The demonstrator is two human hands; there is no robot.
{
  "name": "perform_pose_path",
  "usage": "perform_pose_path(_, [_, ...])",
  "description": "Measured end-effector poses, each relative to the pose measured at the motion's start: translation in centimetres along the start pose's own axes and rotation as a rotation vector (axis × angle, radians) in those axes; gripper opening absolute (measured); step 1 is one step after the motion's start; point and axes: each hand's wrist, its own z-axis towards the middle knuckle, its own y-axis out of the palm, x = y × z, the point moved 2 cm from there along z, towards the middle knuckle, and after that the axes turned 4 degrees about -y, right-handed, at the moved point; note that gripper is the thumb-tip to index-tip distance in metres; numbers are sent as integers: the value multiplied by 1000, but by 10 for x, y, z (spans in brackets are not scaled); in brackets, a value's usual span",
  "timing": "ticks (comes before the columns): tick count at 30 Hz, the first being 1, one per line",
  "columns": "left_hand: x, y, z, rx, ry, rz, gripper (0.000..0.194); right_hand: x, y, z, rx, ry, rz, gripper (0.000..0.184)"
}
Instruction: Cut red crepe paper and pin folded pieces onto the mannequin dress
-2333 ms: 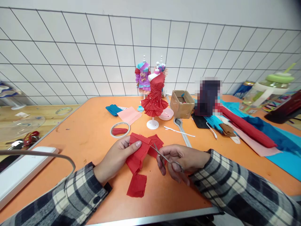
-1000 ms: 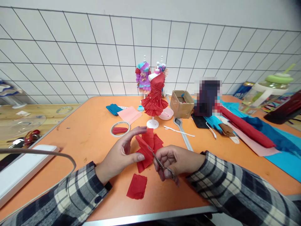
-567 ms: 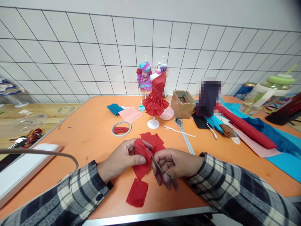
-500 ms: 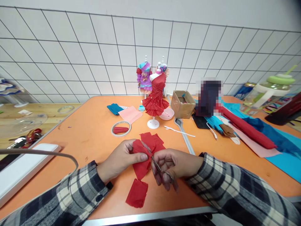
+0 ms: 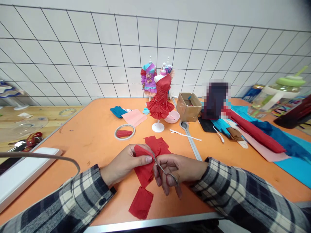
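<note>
My left hand (image 5: 126, 163) pinches a piece of red crepe paper (image 5: 144, 171) between thumb and fingers, just above the orange table (image 5: 97, 136). My right hand (image 5: 177, 170) grips small metal scissors (image 5: 164, 168), whose blades point into the paper held by the left hand. More red paper (image 5: 157, 145) lies behind the hands, and a cut red scrap (image 5: 141, 203) lies near the front edge. A small mannequin in a red paper dress (image 5: 160, 100) stands further back on a white base.
A tape ring (image 5: 124, 132), blue and pink paper pieces (image 5: 132, 117), a pink dish (image 5: 172, 117), a cardboard box (image 5: 188, 106) and a second dressed mannequin (image 5: 148, 79) sit behind. Red, pink and blue sheets (image 5: 267, 136) cover the right side. A white block (image 5: 21, 174) with a cable lies left.
My left hand opened briefly, then closed again on the red paper. Both hands drew slightly closer together and the scissors moved into the paper.
</note>
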Motion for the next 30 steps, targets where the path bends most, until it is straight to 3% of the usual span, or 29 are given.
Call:
perform_pose_path(5, [0,2,1,-62,-38,75,27,2,-2,-2,4,-51,20,51])
perform_pose_path(10, [1,-1,2,0,-30,28,24,-1,-5,-1,-4,-81,33,46])
perform_pose_path(13, [3,-7,9,-82,-7,28,30,-8,-13,7,11,-82,20,45])
perform_pose_path(19, [4,-23,25,-86,16,15,32,-20,-28,23,27,-55,29,44])
perform_pose_path(24, [-3,-24,22,-33,58,71,31,-14,-20,22,-18,-39,117,47])
perform_pose_path(30, [-7,-25,18,100,-20,-51,29,-11,-23,17,117,-39,127,40])
